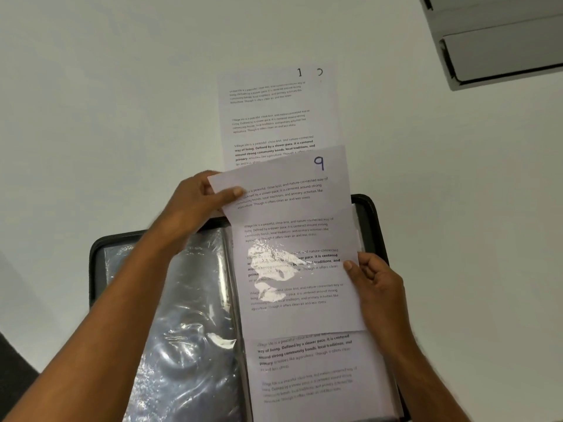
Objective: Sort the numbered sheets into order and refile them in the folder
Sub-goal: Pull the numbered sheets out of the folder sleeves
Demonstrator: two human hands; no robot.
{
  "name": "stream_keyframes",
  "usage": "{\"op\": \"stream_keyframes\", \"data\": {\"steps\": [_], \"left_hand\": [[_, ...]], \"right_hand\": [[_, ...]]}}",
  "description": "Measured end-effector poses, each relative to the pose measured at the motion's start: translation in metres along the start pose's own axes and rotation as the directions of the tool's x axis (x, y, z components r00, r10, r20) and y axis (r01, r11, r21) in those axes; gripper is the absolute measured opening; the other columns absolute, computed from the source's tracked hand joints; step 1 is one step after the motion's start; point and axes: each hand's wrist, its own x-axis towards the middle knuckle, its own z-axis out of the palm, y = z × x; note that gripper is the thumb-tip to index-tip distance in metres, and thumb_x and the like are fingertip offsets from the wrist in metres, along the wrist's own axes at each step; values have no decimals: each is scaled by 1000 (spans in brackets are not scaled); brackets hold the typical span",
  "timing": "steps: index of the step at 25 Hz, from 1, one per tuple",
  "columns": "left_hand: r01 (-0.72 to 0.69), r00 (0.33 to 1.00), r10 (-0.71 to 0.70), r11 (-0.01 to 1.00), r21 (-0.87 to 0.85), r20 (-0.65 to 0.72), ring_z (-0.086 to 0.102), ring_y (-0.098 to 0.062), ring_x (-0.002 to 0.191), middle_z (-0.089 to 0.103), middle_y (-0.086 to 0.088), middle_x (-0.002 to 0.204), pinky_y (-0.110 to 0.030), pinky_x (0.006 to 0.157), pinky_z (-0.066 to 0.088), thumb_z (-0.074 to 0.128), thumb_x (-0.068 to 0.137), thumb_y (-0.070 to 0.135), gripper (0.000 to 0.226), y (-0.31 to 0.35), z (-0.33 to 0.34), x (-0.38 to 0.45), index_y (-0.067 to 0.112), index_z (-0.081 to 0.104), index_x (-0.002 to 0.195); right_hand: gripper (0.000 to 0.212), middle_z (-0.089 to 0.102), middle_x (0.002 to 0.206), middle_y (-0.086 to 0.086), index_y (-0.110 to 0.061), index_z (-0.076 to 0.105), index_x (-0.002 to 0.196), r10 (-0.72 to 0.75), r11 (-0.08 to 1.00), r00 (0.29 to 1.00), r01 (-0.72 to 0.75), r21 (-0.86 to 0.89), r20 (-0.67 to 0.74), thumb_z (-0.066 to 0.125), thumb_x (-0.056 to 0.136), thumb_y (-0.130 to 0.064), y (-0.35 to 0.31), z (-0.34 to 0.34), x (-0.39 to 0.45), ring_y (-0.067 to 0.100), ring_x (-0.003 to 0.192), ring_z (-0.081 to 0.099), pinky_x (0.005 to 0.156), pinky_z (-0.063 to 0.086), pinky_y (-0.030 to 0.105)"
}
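A black display folder (97, 257) lies open on the white table, its clear plastic sleeves shining. The sheet numbered 9 (292, 214) sticks halfway out of the top of the right-hand sleeve. My left hand (198, 202) pinches that sheet's upper left corner. My right hand (374, 281) grips the sleeve's right edge beside the sheet. Another printed sheet (307, 373) shows in the sleeve below sheet 9. Beyond the folder a loose sheet marked 1 (274, 117) lies flat on the table, with a second sheet under it peeking out on the right.
A grey box or tray (499, 41) sits at the far right corner of the table. The folder's left-hand sleeves (182, 315) hold no paper that I can see. A dark patch at the lower left edge lies off the table.
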Motion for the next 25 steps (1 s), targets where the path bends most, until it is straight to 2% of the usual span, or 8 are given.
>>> {"op": "stream_keyframes", "data": {"steps": [4,6,8,11,14,19,23,25], "left_hand": [[46,998,-31,951,305,-54,77,-26,77,79,5,79,-41,73,65,81,90,22,23,-18,5,0,1,71,93],[42,994,-10,949,313,-106,70,-10,57,74,11,65,-25,59,60,77,93,18,30,-21,6,1,-8,65,87],[4,985,42,965,264,-169,64,-6,51,74,8,68,-19,55,56,74,96,18,30,-17,7,4,-9,64,89],[-65,961,79,996,63,-267,74,-21,63,80,1,94,-23,56,55,68,100,19,21,2,7,18,-1,66,98],[-125,933,87,988,-88,-348,78,-25,73,79,1,100,-28,58,57,64,103,18,9,27,8,43,11,65,99],[-193,903,126,973,-126,-412,78,-27,78,77,-3,100,-40,68,62,60,104,17,13,53,10,85,18,62,91],[-175,905,103,974,-140,-412,77,-23,79,75,-10,104,-41,70,62,62,104,15,6,53,10,113,15,63,98],[-189,913,99,962,-195,-396,78,-25,83,72,-9,116,-37,70,63,64,103,14,2,51,10,118,16,63,104]], "right_hand": [[11,78,94,-12,-19,72,107,-4,1000,1000,5,8,-13,63,102,-18,0,0,-2,6,81,75,64,56,17],[11,79,93,-13,-20,72,106,7,1000,1000,-7,22,-11,63,102,-17,0,0,-5,6,81,75,64,56,16],[11,79,95,-11,-21,72,107,24,999,1000,-24,46,-8,63,101,-17,0,-1,-5,6,82,75,65,57,16],[12,79,94,-6,-24,71,109,51,998,998,-49,44,-24,64,100,-19,1,-2,-2,10,77,75,62,58,20],[11,79,91,1,-20,71,108,63,997,998,-61,52,-32,64,100,-16,4,-2,1,21,78,75,62,57,24],[12,79,91,1,-18,71,108,101,992,994,-99,81,-29,64,100,-18,2,0,2,24,80,75,63,57,26],[12,79,89,3,-17,71,109,117,989,993,-114,90,-27,64,99,-18,-1,0,7,22,75,75,61,58,25],[13,79,89,3,-17,71,109,123,989,992,-120,81,-29,63,99,-18,-2,1,9,21,74,75,60,58,25]]}}
